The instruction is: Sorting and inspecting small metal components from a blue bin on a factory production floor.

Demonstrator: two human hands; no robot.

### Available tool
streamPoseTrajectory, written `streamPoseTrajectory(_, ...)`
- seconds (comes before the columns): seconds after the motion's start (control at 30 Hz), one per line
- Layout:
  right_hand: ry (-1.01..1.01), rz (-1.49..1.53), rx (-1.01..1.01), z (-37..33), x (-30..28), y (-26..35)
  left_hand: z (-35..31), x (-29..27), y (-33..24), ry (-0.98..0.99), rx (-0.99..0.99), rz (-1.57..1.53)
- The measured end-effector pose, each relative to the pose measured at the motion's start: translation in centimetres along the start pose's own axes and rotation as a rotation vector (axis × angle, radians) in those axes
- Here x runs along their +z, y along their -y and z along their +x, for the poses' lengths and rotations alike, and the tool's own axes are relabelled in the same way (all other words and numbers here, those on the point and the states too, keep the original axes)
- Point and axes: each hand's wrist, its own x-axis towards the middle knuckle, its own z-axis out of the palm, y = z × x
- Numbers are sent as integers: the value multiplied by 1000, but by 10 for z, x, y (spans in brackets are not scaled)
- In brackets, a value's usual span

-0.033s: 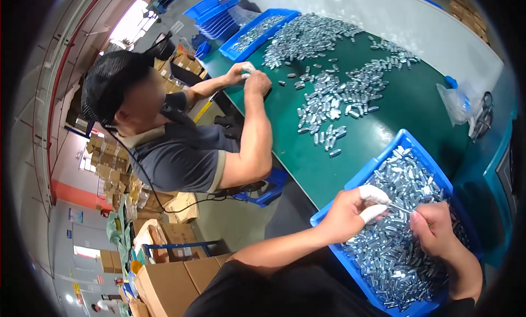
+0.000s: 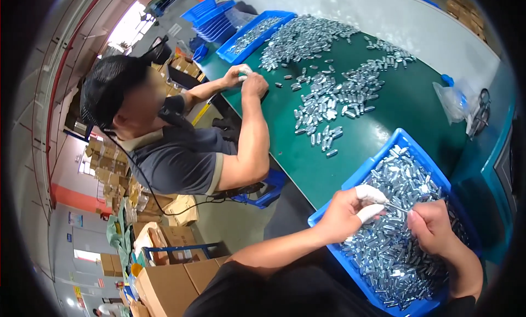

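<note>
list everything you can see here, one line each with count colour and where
blue tray: one, blue, near end of the table, full of small silver metal parts
green table: one, dark green, running up the middle
loose metal parts: too many to count, silver, scattered on the table
far blue tray: one, blue, far end, holding parts
clear plastic bag: one, right edge of the table
co-worker: one person, dark cap and shirt, seated at left, hands together at the table edge
cardboard boxes: several, brown, lower left floor
left hand: white finger covers, over the tray
right hand: bare, holding a thin metal piece
</note>
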Motion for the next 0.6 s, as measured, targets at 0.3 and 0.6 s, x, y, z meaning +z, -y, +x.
streamPoseTrajectory(0.3,-30,-20,2,-5,-9,4,6,-2,-3,12,-115,-144)
streamPoseTrajectory(0.6,-33,-166,-106,-5,-3,-2,6,-2,-6,27,-124,-140)
